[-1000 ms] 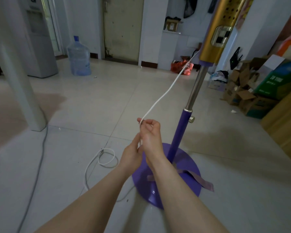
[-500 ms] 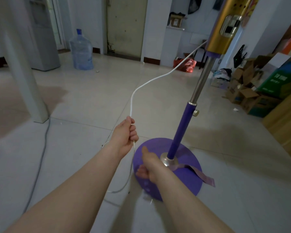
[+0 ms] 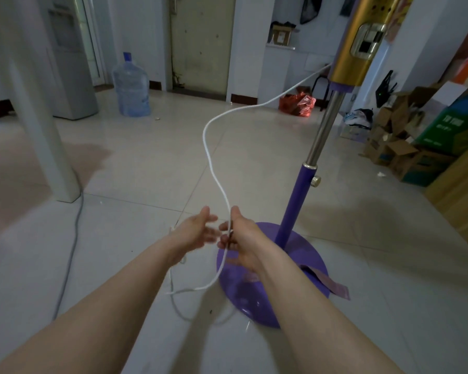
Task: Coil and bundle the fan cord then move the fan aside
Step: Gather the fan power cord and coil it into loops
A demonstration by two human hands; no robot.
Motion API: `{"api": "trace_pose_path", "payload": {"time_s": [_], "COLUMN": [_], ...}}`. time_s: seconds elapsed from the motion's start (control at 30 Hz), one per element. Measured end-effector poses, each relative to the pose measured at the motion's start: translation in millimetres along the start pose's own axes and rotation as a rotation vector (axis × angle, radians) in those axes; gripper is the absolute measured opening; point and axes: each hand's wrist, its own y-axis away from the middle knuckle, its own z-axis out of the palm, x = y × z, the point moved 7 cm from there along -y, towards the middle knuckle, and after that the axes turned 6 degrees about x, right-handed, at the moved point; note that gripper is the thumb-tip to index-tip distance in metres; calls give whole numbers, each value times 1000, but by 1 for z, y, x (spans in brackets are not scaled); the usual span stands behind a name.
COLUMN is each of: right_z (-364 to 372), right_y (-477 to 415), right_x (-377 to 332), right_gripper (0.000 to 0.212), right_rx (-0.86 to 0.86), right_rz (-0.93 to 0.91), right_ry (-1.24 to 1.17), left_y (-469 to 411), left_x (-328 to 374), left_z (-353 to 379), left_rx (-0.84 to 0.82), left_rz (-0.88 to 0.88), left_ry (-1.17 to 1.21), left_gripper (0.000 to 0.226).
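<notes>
A standing fan fills the right half: a gold control housing, a steel pole, a purple lower tube and a round purple base on the tiled floor. Its white cord leaves the gold housing, sags in a curve and drops to my hands. My right hand pinches the cord above the base's left edge. My left hand hovers just left of it, fingers spread, blurred, holding nothing. Below my hands the cord hangs and loops on the floor.
A white table leg stands at the left with a grey cable running past it. A water bottle and a dispenser sit at the back left. Cardboard boxes pile at the right. A red bag lies behind the fan.
My left hand has let go of the cord and opened. My right hand has come up from the base and taken hold of the cord. The slack loop on the floor has shifted.
</notes>
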Motion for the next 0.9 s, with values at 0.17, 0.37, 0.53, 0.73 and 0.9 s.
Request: {"api": "trace_pose_path", "payload": {"time_s": [0.17, 0.37, 0.53, 0.73, 0.9], "right_z": [-8, -8, -8, 0, -10], "right_y": [2, 0, 1, -1, -15], "right_x": [-17, -14, 15, 29, 19], "right_gripper": [38, 29, 42, 48, 14], "right_rx": [22, 82, 145, 99, 93], "right_rz": [-59, -200, -17, 171, 160], "right_ry": [-45, -202, -11, -505, -822], "left_y": [27, 10, 2, 3, 5], "left_x": [-78, -53, -1, 18, -8], "left_z": [17, -4, -25, -27, -47], "left_rx": [-569, -87, 186, 163, 197], "left_rz": [-118, 49, 156, 45, -73], "left_ry": [-697, -163, 476, 898, 392], "left_gripper": [44, 27, 27, 29, 32]}}
